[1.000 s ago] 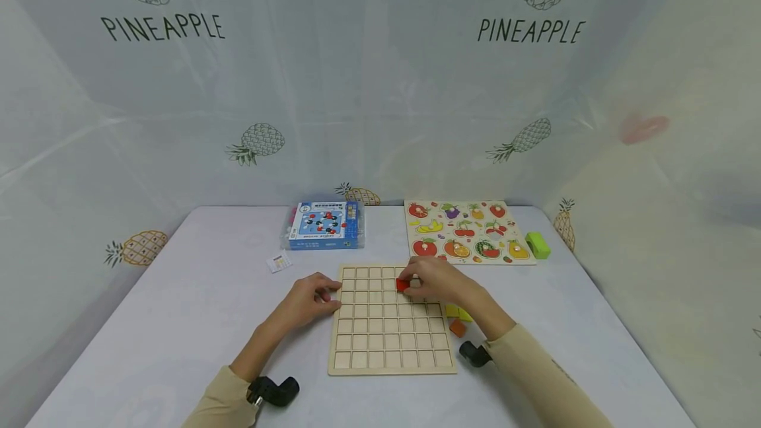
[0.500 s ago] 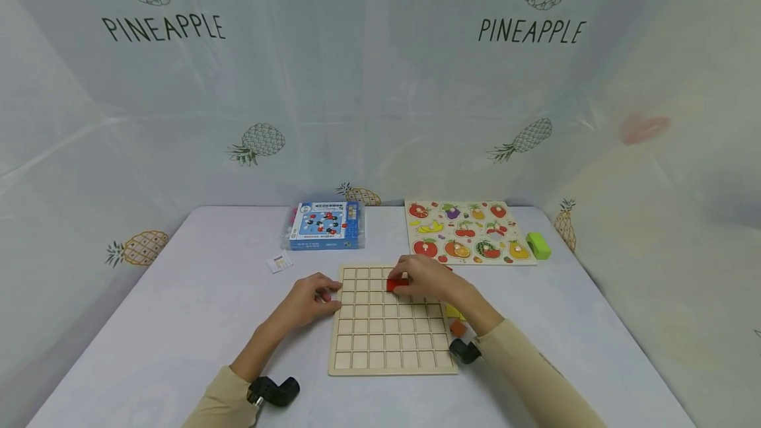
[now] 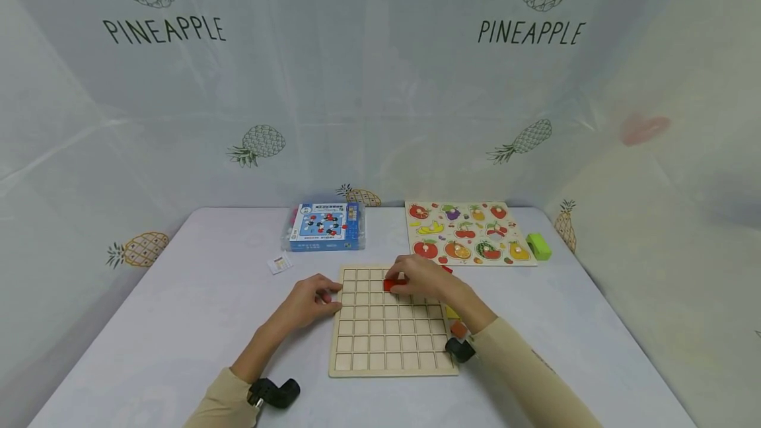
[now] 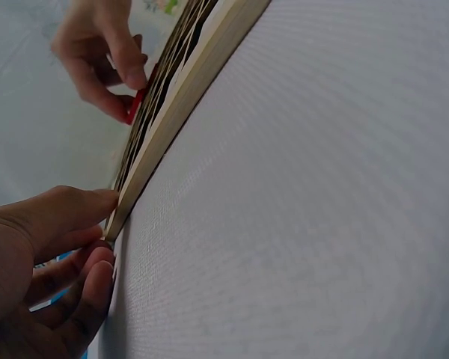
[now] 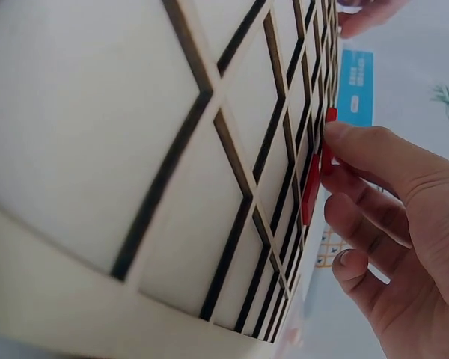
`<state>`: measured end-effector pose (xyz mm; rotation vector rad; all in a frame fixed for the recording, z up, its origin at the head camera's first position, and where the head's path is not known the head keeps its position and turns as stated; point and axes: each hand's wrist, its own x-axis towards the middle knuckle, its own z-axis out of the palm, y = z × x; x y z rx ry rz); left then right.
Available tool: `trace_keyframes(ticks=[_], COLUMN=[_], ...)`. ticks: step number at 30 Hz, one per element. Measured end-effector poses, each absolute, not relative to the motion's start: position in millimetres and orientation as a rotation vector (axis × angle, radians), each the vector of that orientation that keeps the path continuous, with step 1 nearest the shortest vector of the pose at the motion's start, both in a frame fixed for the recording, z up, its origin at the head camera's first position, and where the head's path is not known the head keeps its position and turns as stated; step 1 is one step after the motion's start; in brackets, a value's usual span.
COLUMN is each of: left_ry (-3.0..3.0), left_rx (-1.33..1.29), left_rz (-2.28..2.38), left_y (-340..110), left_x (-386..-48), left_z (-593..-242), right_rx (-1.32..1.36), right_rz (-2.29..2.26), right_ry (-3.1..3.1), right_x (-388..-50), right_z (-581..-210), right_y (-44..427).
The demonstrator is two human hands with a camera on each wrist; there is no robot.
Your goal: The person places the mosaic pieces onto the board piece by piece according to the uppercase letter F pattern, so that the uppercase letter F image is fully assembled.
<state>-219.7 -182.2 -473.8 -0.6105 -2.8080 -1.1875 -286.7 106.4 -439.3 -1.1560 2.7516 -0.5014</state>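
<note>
The pale wooden grid board (image 3: 377,342) lies flat on the white table. My left hand (image 3: 309,300) touches its left edge with the thumb and fingertips set apart; in the left wrist view the thumb (image 4: 78,209) meets the rim. Over an upper row of cells, my right hand (image 3: 419,279) pinches a small red tile (image 5: 330,118) between thumb and fingers. Another red tile (image 5: 310,194) sits at the grid right beside it in the right wrist view. The right hand hides part of the board's upper right.
Yellow tile (image 3: 453,313) and orange tile (image 3: 458,329) lie by the board's right edge. Behind are a blue box (image 3: 324,226), a fruit puzzle board (image 3: 470,233) and a green block (image 3: 538,246). A small white card (image 3: 279,263) lies left.
My right hand has shifted left along the row with the red tile, uncovering a red piece near the board's upper right corner. The left hand and the board have stayed in place.
</note>
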Motion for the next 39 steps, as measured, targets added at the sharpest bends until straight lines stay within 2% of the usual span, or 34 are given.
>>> trace_keyframes(ticks=[8,39], left_ry=[-2.848,-2.828], left_rx=[-0.546,-0.574], left_rz=[-1.204,-1.205], left_y=[-180.8,-181.8], left_x=[-220.6,-221.7], left_z=[-474.3,-475.9], right_rx=[-1.153,-1.123], right_rz=[-0.515,-0.577], right_ry=[2.748,2.764], right_x=[-287.6,-282.6], right_z=[-440.5,-438.8], right_y=[105.9,110.0])
